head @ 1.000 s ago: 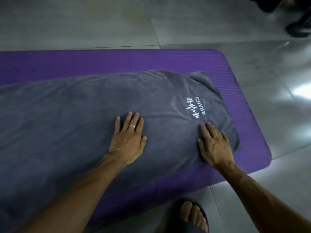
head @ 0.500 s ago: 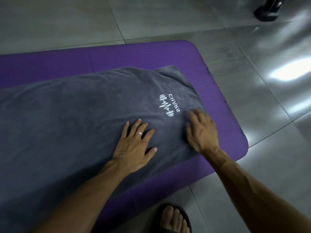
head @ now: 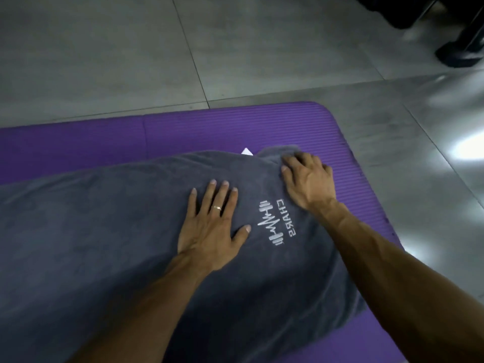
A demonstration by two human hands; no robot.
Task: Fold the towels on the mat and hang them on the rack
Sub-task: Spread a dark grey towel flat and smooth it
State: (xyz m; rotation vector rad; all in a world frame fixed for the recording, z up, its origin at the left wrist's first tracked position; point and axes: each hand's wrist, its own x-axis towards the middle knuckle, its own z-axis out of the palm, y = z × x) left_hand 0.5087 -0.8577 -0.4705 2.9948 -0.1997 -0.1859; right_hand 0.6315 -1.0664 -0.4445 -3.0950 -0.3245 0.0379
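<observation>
A dark grey towel (head: 104,231) with a white embroidered logo (head: 272,222) lies folded lengthwise on the purple mat (head: 183,132). My left hand (head: 212,226) lies flat on the towel just left of the logo, fingers straight and spread, a ring on one finger. My right hand (head: 306,179) is at the towel's far right corner, its fingers bent over the edge there; whether it pinches the cloth is unclear. A small white tag (head: 246,151) sticks out at the towel's far edge. No rack is in view.
Grey floor tiles (head: 104,48) surround the mat. A dark shoe and dark shapes (head: 461,53) stand at the upper right. Bright light reflections lie on the floor to the right.
My right hand has moved from the towel's near right part up to its far right corner. My left hand has slid forward along the towel. The view has shifted.
</observation>
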